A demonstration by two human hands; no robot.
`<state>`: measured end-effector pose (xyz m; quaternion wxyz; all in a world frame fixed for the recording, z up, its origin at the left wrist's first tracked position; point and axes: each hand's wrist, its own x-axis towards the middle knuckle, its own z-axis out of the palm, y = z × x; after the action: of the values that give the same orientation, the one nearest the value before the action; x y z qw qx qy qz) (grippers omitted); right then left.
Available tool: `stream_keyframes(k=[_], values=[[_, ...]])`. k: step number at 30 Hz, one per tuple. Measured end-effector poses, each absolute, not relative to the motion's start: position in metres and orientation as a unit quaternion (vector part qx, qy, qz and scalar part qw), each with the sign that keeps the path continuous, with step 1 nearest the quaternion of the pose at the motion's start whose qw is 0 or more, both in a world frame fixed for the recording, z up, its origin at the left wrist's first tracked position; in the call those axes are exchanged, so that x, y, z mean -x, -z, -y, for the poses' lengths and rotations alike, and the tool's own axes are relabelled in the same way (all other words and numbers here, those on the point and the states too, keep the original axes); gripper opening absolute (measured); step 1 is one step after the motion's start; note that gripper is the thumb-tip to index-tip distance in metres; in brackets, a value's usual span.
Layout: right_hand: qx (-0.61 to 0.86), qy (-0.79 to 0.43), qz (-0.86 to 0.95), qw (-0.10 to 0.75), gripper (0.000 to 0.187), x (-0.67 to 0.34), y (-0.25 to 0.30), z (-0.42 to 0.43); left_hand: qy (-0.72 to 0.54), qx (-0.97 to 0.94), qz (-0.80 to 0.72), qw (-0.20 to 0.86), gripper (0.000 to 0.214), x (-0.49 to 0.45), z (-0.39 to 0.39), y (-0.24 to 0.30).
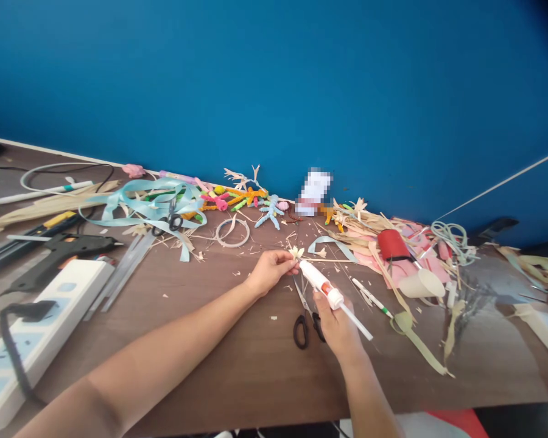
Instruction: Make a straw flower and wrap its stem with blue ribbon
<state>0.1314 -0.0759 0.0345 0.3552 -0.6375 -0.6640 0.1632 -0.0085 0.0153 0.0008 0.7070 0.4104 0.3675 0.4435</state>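
A: Straight in on the left hand [271,267]: clenched lightly, pinching a small pale flower [296,251] between thumb and fingertips, just above the desk [210,353].

B: And over at the right hand [337,316]?

A: Wrapped firmly around a white glue tube [320,281], red band close to the grip, nozzle aimed up and left toward the other hand. Touching the flower, or very nearly; hard to tell at this size.

B: Sticking out behind the right hand, a thin white rod [358,323], slanting down and away to the right.

A: Directly under that hand, black-handled scissors [302,325], flat on the desk, blades toward the flower.

B: Just right of the right hand, a white pen [371,297] with a green tip. Farther right, a paper cup [422,283] on its side and a red roll [393,244], both among pale strips and pink scraps.

A: Just beyond the left hand, a loop of pale strip [232,232]. Past that, bright twisted figures [237,198] up against the blue wall [274,91].

B: Well left of the left hand, a tangle of light blue ribbon [146,204] with a second pair of scissors [168,222] lying on it. Farther left again, a black glue gun [73,246], then a white power strip [68,286] with a black plug in it.
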Motion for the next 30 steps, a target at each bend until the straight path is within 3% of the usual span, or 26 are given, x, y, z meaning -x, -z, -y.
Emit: stream_keyframes(k=[30], values=[[0.639, -0.109, 0.686, 0.33, 0.029, -0.1329, -0.0322, 0.0735, -0.446, -0.416, -0.365, 0.703, 0.02, 0.0093, -0.015, 0.0018]])
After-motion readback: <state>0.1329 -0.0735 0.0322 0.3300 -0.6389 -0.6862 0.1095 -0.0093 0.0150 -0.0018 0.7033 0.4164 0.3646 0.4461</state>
